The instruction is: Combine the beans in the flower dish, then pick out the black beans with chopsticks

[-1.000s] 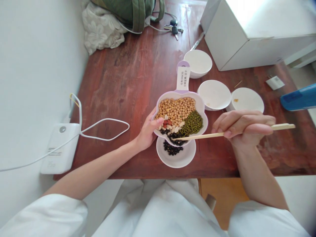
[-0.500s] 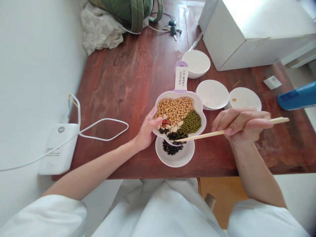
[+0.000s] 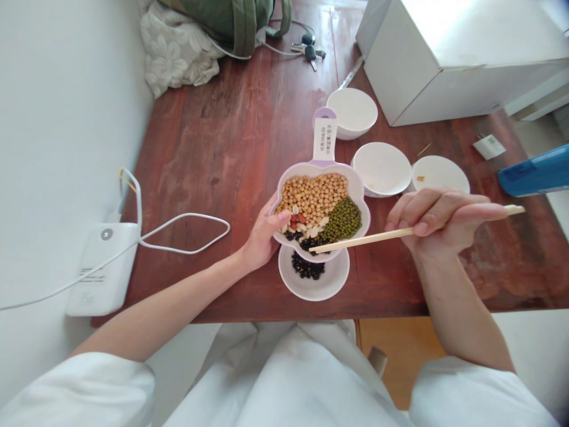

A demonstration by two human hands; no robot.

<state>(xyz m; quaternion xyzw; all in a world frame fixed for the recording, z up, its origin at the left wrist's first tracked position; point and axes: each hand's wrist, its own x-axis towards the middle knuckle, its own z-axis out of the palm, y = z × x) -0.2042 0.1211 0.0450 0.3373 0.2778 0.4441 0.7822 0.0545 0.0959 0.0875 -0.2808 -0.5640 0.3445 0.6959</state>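
At centre frame, black beans (image 3: 311, 243) are raked with chopsticks (image 3: 364, 239) clamped in the right hand (image 3: 438, 222), the dish (image 3: 361, 196) gripped by the left hand (image 3: 262, 234).

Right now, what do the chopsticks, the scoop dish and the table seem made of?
The chopsticks look like bamboo or wood: pale tan, matte, unpainted. The scoop dish is probably plastic: smooth lilac rim and handle, soft sheen. The table is wood: reddish-brown, visible grain, worn blotchy varnish.
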